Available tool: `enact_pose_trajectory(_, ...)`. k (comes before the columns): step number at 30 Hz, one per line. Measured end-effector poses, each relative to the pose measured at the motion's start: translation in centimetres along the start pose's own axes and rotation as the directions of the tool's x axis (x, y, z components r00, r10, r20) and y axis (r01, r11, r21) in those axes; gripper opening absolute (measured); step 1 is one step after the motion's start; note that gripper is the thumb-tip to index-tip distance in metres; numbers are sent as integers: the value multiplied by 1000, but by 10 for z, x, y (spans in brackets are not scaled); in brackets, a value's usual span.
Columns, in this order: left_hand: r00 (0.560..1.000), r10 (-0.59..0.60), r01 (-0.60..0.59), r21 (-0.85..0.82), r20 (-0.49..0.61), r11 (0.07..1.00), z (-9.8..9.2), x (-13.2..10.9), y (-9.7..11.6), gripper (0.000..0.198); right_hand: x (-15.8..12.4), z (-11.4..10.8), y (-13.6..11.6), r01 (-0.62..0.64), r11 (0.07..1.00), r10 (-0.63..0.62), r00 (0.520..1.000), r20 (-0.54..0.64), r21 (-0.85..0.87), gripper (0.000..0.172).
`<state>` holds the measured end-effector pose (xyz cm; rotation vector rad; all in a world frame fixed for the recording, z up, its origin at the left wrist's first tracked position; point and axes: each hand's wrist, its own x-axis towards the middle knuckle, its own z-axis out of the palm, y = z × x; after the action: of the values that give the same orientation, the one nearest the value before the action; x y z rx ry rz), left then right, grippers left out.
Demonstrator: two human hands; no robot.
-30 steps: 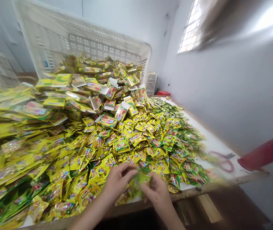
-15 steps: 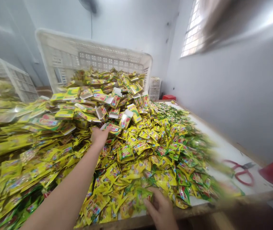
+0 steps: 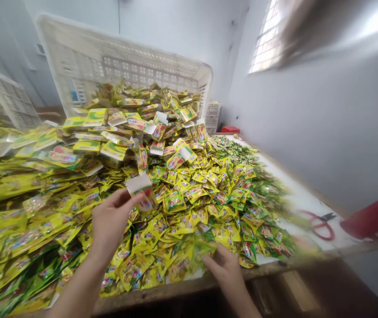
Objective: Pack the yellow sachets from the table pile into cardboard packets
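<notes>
My left hand (image 3: 109, 223) is raised over the heap and pinches a small open carton (image 3: 141, 190), yellow and green with a white flap. My right hand (image 3: 224, 265) rests at the table's near edge, its fingers closed on a few yellow sachets (image 3: 205, 249). A deep heap of yellow and green sachets (image 3: 209, 194) covers the table. Behind it lies a pile of flat and open cartons (image 3: 126, 128) of the same print.
A large white plastic crate (image 3: 126, 62) leans behind the cartons; another crate (image 3: 6, 97) stands at far left. Red-handled scissors (image 3: 319, 223) lie on the white tabletop (image 3: 295, 194) at right, near a red object (image 3: 369, 216). A grey wall runs along the right.
My left hand reached out to the carton pile, then drew back toward me holding one carton. My right hand stayed at the near edge on the sachets.
</notes>
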<state>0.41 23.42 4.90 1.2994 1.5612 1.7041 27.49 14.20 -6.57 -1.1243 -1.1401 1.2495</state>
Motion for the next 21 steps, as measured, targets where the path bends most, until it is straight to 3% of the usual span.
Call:
enact_pose_trajectory(1,987,-65,61,32,146,998,-7,-20,-3,41,-1,3,-9,-15,999,16,999,-34,30,29)
enact_pose_trajectory(3,900,-205,179,103,385,979,-14,-58,-15,41,-2,11,-30,6,999,-1,995,-102,52,31)
enact_pose_trajectory(5,819,-282,245,140,500,959,-11,-88,-29,38,-1,23,-49,116,993,-117,989,-94,-25,28)
enact_pose_trajectory(7,794,-285,250,138,537,958,-7,-106,-41,34,3,36,-61,269,948,-267,963,36,-173,22)
enact_pose_trajectory(10,807,-250,207,139,534,968,-6,-115,-48,28,9,49,-65,427,837,-366,902,230,-341,21)
enact_pose_trajectory(17,769,-232,237,71,596,969,-16,-113,-44,23,14,51,-71,555,678,-404,829,386,-483,24)
enact_pose_trajectory(19,769,-233,237,73,596,969,-17,-114,-48,22,14,53,-73,583,615,-368,808,461,-531,24)
enact_pose_trajectory(21,775,-222,212,88,592,973,-17,-115,-53,22,12,55,-76,567,544,-294,820,492,-619,21)
